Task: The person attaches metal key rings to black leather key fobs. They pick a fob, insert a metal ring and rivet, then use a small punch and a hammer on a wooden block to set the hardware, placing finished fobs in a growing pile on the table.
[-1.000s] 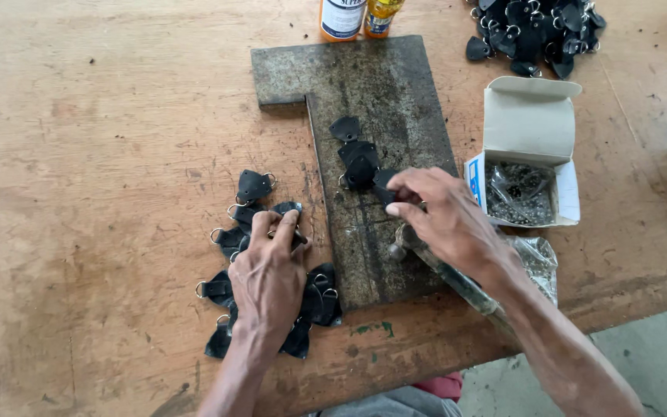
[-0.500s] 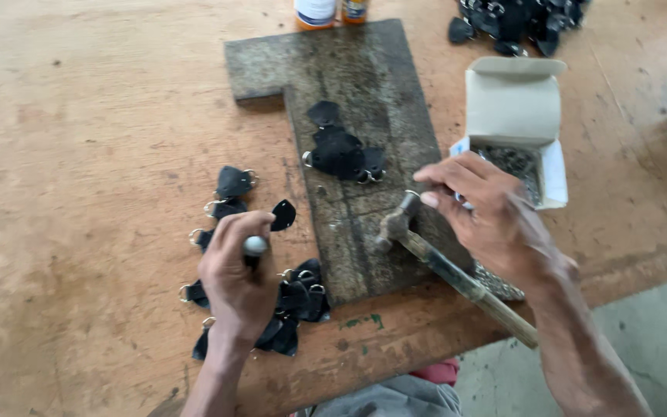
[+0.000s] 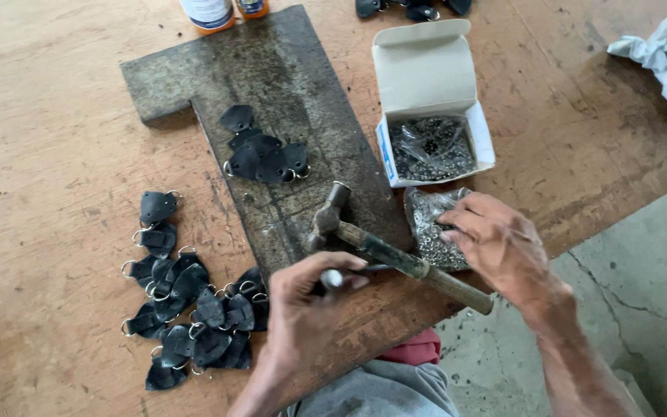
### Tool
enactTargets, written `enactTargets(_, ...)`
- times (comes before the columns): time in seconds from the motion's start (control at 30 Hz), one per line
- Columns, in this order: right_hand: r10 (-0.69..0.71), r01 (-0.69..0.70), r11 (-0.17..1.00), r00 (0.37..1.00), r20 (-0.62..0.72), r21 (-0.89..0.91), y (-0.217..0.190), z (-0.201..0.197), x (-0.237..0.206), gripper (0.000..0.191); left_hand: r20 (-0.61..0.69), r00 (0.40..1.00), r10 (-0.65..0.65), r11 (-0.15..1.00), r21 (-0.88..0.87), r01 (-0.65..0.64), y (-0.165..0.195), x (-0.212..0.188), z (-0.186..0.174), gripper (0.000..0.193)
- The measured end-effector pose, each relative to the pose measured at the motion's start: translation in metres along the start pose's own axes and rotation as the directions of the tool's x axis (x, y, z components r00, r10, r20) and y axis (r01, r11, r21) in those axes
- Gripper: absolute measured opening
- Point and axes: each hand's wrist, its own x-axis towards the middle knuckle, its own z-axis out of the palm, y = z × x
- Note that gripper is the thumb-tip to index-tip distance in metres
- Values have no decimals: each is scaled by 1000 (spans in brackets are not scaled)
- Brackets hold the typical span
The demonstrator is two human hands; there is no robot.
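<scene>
My left hand (image 3: 306,305) grips a small metal punch tool (image 3: 333,278) over the near end of a dark worn wooden block (image 3: 272,85). A hammer (image 3: 384,247) lies on the block just beyond it, its handle pointing right. My right hand (image 3: 496,243) reaches with its fingertips into a clear plastic bag of small metal rivets (image 3: 426,224) beside the block. A small group of black leather tabs (image 3: 264,158) rests on the block. A larger heap of black leather tabs with metal rings (image 3: 183,297) lies on the table to the left.
An open white cardboard box of rivets (image 3: 430,116) stands right of the block. Two bottles (image 3: 218,9) and more black pieces (image 3: 407,8) sit at the far edge. A crumpled pale cloth (image 3: 665,54) lies far right. The table edge drops to a concrete floor (image 3: 627,286).
My right hand let go of the hammer, which now lies on the block, and moved right to the rivet bag. My left hand moved from the tab heap to the block with the punch.
</scene>
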Motion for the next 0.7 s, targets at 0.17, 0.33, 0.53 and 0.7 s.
enactTargets(0.17,16,-2,994,991,-132,106,-6,0,-6,13,86,973,214,972,84,-221,-7,5,28,26)
enactTargets(0.33,137,-104,952,986,-98,287,-7,-2,-6,11,154,953,260,954,111,-278,-13,6,26,33)
enactTargets(0.53,214,-156,905,971,-106,395,1,0,-13,12,153,952,264,959,62,-276,-15,5,25,31)
enactTargets(0.7,66,76,754,980,-190,652,-14,9,-23,7,163,939,302,948,56,-315,-14,2,20,34)
